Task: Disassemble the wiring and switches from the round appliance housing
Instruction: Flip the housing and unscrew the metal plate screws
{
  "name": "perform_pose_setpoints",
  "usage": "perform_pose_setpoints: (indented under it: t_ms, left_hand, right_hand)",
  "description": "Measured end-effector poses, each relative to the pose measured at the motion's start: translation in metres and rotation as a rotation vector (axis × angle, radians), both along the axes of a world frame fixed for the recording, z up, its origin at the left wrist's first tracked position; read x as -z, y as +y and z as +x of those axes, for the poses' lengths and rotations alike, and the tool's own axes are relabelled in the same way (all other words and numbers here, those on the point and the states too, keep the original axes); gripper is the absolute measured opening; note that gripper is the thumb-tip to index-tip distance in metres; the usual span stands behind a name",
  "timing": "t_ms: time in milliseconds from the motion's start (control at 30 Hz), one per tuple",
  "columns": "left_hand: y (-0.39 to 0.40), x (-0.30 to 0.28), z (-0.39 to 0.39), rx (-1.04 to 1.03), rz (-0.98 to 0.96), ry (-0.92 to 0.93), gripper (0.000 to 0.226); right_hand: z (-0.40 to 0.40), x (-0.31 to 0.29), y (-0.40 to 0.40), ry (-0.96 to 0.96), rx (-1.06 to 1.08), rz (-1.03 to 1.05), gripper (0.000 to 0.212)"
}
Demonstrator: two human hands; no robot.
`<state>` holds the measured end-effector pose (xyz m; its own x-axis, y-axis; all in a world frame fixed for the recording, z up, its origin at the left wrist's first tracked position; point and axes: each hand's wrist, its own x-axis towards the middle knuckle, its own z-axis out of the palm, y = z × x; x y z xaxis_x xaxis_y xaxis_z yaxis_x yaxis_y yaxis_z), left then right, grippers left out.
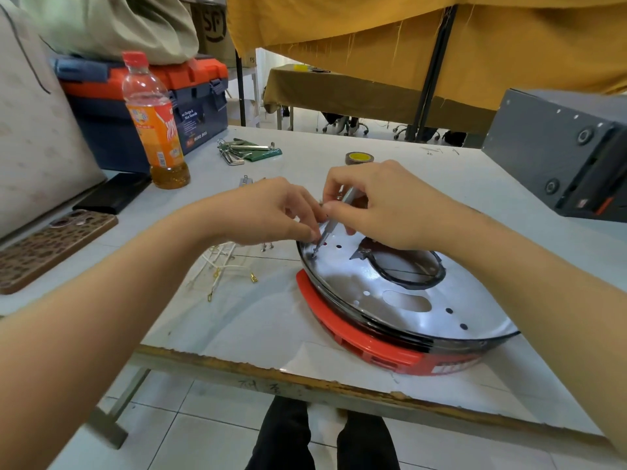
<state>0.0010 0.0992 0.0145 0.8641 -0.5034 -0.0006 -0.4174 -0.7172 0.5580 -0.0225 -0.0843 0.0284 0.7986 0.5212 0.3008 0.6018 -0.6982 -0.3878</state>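
The round appliance housing lies on the white table, a shiny metal plate with holes inside a black and red rim. My right hand grips a thin silver screwdriver whose tip stands on a screw near the plate's far left edge. My left hand pinches the screwdriver's lower shaft just above the tip. A loose bundle of white wires with brass terminals lies on the table to the left of the housing. Two small screws sit beside the wires.
An orange drink bottle, a toolbox, two phones, hex keys and a tape roll lie toward the back and left. A grey box stands at the right. The table's chipped front edge is near.
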Motion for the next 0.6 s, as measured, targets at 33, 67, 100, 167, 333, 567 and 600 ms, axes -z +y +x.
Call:
perform_pose_setpoints:
  t_ms: [33, 67, 100, 167, 333, 567, 600]
  left_hand:
    - [-0.001, -0.001, 0.000, 0.011, 0.034, 0.004, 0.011]
    - [-0.002, -0.002, 0.001, 0.020, 0.065, 0.005, 0.012]
    - [-0.002, -0.002, 0.001, 0.025, 0.087, 0.008, 0.012]
    - [-0.004, -0.003, 0.003, 0.018, 0.103, 0.022, 0.013]
    - [-0.009, -0.007, 0.007, 0.010, 0.160, 0.052, 0.012]
    - [-0.015, -0.008, 0.005, -0.022, 0.172, 0.068, 0.008]
    - [-0.015, -0.008, 0.005, -0.024, 0.172, 0.064, 0.008]
  right_hand:
    - [0.000, 0.001, 0.000, -0.006, 0.016, 0.002, 0.011]
    - [0.001, 0.002, 0.000, -0.006, 0.029, 0.011, 0.014]
    - [0.001, 0.003, 0.000, -0.002, 0.037, 0.025, 0.015]
    - [0.001, 0.004, 0.000, 0.015, 0.039, 0.061, 0.011]
    - [0.000, 0.006, 0.000, 0.066, 0.032, 0.128, 0.007]
    - [0.002, 0.005, -0.006, 0.134, 0.003, 0.133, 0.010]
    - [0.002, 0.005, -0.006, 0.139, 0.000, 0.140, 0.011]
